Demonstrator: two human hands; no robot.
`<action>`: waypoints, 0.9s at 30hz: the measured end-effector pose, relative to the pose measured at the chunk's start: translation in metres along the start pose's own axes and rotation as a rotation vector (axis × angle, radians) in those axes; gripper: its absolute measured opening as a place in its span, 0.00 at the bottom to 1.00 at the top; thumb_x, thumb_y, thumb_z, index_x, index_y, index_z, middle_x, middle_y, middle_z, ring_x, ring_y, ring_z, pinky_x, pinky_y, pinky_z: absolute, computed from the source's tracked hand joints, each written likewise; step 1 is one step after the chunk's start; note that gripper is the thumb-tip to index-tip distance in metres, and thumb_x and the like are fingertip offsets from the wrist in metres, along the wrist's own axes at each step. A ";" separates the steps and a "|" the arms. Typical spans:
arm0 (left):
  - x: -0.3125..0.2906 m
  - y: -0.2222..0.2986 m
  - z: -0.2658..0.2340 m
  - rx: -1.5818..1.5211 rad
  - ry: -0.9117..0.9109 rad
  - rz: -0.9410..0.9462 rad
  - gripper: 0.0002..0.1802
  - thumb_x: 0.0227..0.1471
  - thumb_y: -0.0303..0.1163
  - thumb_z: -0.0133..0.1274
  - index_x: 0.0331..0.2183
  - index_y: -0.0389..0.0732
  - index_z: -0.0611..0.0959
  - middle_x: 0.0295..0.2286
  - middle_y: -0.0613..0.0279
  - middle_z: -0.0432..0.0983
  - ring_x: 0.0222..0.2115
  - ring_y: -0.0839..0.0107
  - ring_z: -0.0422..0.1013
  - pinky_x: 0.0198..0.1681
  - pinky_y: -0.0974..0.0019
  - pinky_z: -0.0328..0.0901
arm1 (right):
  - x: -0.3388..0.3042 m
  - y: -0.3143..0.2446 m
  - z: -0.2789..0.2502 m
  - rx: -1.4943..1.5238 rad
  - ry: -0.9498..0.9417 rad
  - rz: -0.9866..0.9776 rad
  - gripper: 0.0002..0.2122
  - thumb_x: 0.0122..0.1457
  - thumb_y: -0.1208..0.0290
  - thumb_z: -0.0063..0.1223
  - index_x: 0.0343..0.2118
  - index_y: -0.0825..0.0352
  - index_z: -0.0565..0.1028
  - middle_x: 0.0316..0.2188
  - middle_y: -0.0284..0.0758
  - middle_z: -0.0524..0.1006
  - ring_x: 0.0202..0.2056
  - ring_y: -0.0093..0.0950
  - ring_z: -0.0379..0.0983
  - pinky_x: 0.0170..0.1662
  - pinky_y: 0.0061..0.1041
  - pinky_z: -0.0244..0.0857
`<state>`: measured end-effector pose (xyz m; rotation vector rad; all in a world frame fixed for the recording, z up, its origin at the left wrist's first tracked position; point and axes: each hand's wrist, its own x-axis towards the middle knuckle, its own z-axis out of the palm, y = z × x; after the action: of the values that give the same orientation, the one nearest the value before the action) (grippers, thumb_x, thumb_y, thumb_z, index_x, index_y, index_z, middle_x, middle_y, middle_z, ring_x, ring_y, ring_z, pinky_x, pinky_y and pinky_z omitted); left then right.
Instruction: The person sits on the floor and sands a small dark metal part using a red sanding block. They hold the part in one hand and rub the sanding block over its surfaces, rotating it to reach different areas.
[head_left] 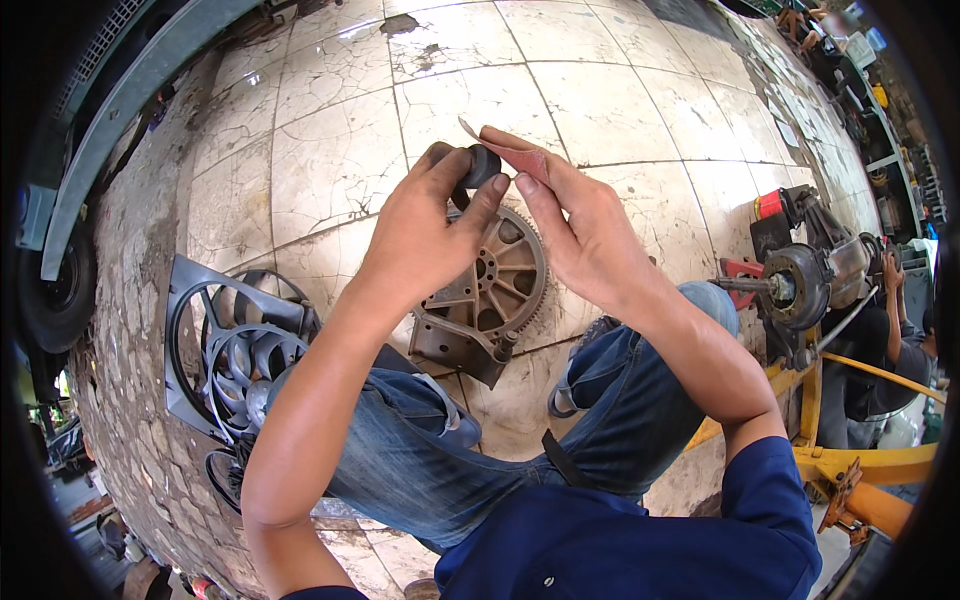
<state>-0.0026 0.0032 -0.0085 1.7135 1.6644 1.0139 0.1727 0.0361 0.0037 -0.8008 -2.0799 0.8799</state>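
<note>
My left hand (425,230) is closed round a small dark cylindrical part (484,165), with thumb and fingers on its sides. Pinched in my right hand (588,235) is a folded piece of reddish sandpaper (526,158), right beside the dark part. Whether the paper touches that part I cannot tell. Both hands are raised above a toothed flywheel (527,255) on the tiled floor. A brown metal plate (452,348) lies against the flywheel's near side, partly hidden by my left hand and forearm.
A grey fan shroud (182,375) with its fan lies left of my knees. To the right are a greasy axle hub (797,287) and a yellow metal frame (870,463). Another person (895,350) is behind the hub. A vehicle's tyre (62,290) stands far left.
</note>
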 end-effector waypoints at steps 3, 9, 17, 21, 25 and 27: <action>0.001 -0.006 -0.002 -0.019 0.006 0.041 0.21 0.60 0.38 0.56 0.46 0.30 0.81 0.43 0.48 0.76 0.44 0.50 0.75 0.49 0.56 0.68 | 0.000 -0.008 -0.004 -0.020 -0.034 0.084 0.16 0.71 0.73 0.38 0.58 0.71 0.70 0.46 0.52 0.78 0.46 0.45 0.78 0.49 0.37 0.71; 0.004 -0.011 -0.006 -0.012 0.012 0.183 0.19 0.59 0.36 0.57 0.45 0.31 0.82 0.44 0.47 0.76 0.46 0.50 0.73 0.52 0.57 0.66 | 0.002 -0.011 -0.008 -0.041 -0.055 0.137 0.17 0.71 0.73 0.38 0.58 0.70 0.70 0.46 0.52 0.78 0.47 0.45 0.77 0.50 0.38 0.70; 0.004 -0.005 -0.009 -0.118 -0.046 0.014 0.18 0.59 0.35 0.57 0.44 0.30 0.82 0.44 0.47 0.76 0.47 0.51 0.73 0.54 0.57 0.65 | 0.001 0.004 0.001 -0.020 -0.012 -0.039 0.16 0.70 0.73 0.39 0.58 0.70 0.70 0.49 0.49 0.78 0.50 0.45 0.76 0.53 0.38 0.70; 0.004 -0.009 -0.007 -0.121 -0.036 0.043 0.19 0.58 0.35 0.57 0.43 0.29 0.81 0.43 0.47 0.76 0.48 0.50 0.73 0.54 0.58 0.65 | 0.002 0.006 0.000 -0.021 -0.009 -0.033 0.16 0.70 0.74 0.39 0.57 0.71 0.71 0.50 0.48 0.77 0.50 0.44 0.76 0.53 0.37 0.70; 0.003 -0.010 -0.004 -0.058 -0.037 0.072 0.20 0.58 0.38 0.59 0.44 0.29 0.82 0.44 0.46 0.77 0.47 0.50 0.74 0.53 0.57 0.66 | 0.002 0.005 -0.002 -0.026 -0.039 0.019 0.16 0.69 0.74 0.40 0.57 0.71 0.71 0.50 0.48 0.77 0.50 0.43 0.76 0.53 0.37 0.70; 0.008 -0.015 -0.008 -0.142 -0.071 -0.002 0.21 0.58 0.38 0.59 0.44 0.30 0.81 0.44 0.47 0.77 0.47 0.50 0.74 0.53 0.56 0.67 | 0.002 0.002 0.000 -0.018 -0.035 -0.024 0.16 0.69 0.74 0.40 0.56 0.71 0.71 0.50 0.47 0.77 0.50 0.43 0.76 0.54 0.37 0.70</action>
<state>-0.0180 0.0116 -0.0154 1.6362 1.5124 1.0321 0.1726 0.0383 0.0031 -0.7735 -2.1265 0.8692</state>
